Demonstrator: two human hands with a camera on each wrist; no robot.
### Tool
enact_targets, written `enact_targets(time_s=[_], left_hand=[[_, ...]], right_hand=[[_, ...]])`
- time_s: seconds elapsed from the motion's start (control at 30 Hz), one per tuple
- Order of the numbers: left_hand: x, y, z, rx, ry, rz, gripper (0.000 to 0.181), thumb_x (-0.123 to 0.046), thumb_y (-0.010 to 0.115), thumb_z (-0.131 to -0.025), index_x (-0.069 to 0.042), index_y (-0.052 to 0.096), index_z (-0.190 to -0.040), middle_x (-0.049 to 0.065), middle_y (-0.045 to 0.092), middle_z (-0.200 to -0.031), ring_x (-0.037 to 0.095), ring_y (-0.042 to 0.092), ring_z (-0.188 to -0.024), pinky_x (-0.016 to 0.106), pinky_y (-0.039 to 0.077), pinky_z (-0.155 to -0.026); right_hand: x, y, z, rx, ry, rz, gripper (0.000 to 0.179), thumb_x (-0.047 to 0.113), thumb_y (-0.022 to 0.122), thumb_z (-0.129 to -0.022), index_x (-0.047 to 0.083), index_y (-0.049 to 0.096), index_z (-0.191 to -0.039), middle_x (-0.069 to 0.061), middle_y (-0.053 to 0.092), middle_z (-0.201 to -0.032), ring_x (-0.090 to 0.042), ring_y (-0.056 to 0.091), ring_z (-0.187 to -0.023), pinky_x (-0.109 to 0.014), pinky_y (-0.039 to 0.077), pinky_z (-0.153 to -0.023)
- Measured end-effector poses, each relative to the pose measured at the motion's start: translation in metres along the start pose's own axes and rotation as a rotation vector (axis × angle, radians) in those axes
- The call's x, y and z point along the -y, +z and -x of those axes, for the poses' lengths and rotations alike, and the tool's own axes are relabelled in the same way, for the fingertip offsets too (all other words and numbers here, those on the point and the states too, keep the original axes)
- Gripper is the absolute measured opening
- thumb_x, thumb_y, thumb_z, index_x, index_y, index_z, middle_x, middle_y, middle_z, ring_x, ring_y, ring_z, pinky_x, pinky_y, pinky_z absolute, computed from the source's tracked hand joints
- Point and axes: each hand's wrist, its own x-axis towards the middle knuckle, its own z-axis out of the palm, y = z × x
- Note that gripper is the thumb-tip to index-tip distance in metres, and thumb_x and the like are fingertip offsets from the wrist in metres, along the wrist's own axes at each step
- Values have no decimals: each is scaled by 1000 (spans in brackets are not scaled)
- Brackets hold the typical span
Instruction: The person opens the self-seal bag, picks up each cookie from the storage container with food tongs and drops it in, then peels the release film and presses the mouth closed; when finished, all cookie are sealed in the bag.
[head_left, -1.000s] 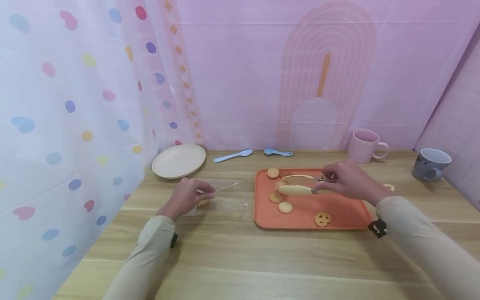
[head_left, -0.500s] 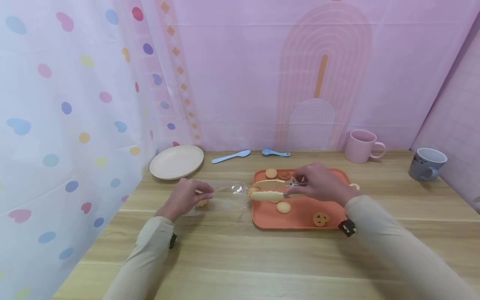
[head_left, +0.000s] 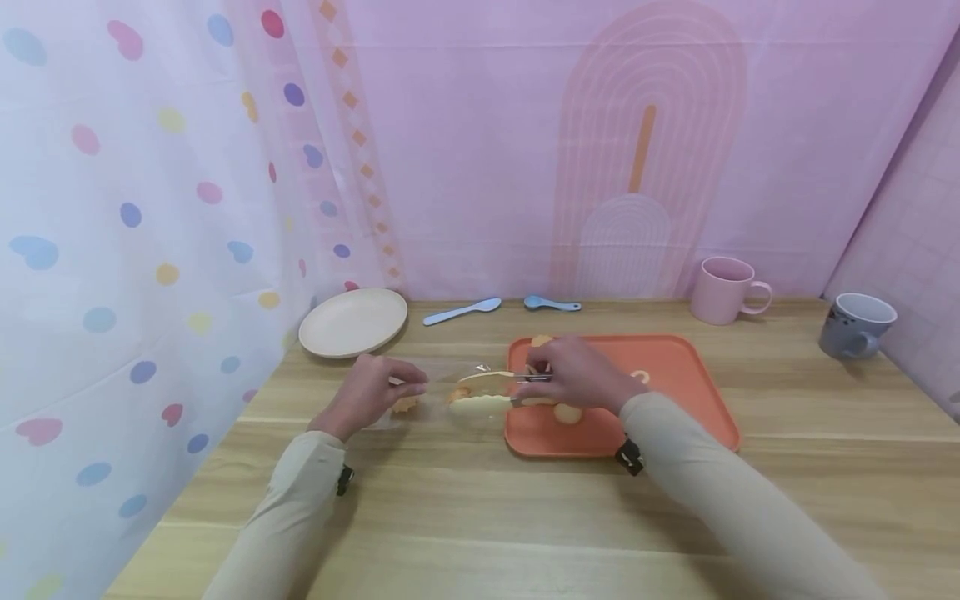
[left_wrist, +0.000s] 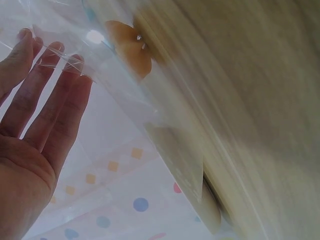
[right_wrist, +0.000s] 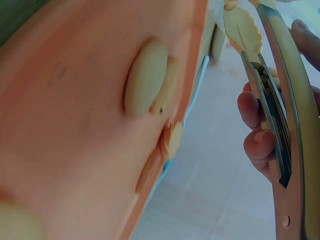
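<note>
My left hand (head_left: 367, 396) pinches the upper edge of a clear plastic bag (left_wrist: 65, 22) between thumb and fingers. Inside the bag lies a cookie (head_left: 405, 406), which also shows as an orange-brown cookie (left_wrist: 131, 50) in the left wrist view. My right hand (head_left: 581, 375) grips cream-tipped tongs (head_left: 483, 403) round their middle. Their tips squeeze a browned cookie (head_left: 459, 393) and overlap the bag's right part in the head view. Below my right hand is an orange tray (head_left: 686, 387) bearing a pale round cookie (head_left: 567, 413) and others, partly hidden by the hand and arm.
At the back left stands a cream plate (head_left: 352, 325). A light blue long-handled spoon (head_left: 462, 312) and a small blue spoon (head_left: 552, 304) lie along the back edge. A pink mug (head_left: 720, 292) and a grey mug (head_left: 855, 327) stand at the right.
My right hand has carried the tongs and their cookie leftward from over the tray to the bag. The left hand stays at the bag's edge.
</note>
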Motion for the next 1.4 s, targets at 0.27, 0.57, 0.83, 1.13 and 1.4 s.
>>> enact_targets(time_s=[0.27,0.57,0.83,1.13,1.4], left_hand=[[0,0,-1,-5,4,-9,11,-11,77,-86,-6,80,-95,9,80,-95,25,78,-90,37,64,-77],[-1,0,-3,-3,23,-16,9,-11,77,-86,-8,81,-94,8,80,-95,24,78,-91,40,64,-79],[-1,1,-4,5,14,-9,9,-11,78,-86,-8,81,-94,8,80,-95,24,78,-90,38,64,-78],[0,5,-7,12,17,-13,10,-13,78,-86,-8,81,-94,8,80,-93,24,77,-92,37,64,-78],[2,7,-6,6,27,-7,9,-12,78,-86,-7,81,-93,8,80,-93,24,78,-91,36,64,-77]], right_hand=[[9,17,-23,13,-19,43,49,44,79,-85,16,45,-64,9,28,-58,-5,25,-55,-20,17,-51],[19,24,-35,75,18,0,54,42,77,-87,16,36,-63,7,23,-59,-7,22,-56,-21,20,-53],[21,26,-35,81,38,21,51,42,77,-87,16,40,-64,7,25,-59,-7,24,-56,-21,20,-52],[11,17,-21,44,37,10,50,42,78,-86,15,42,-65,7,26,-60,-7,24,-55,-22,20,-52],[7,8,-8,-9,13,58,45,43,79,-84,15,49,-66,8,34,-60,-6,31,-57,-19,23,-53]])
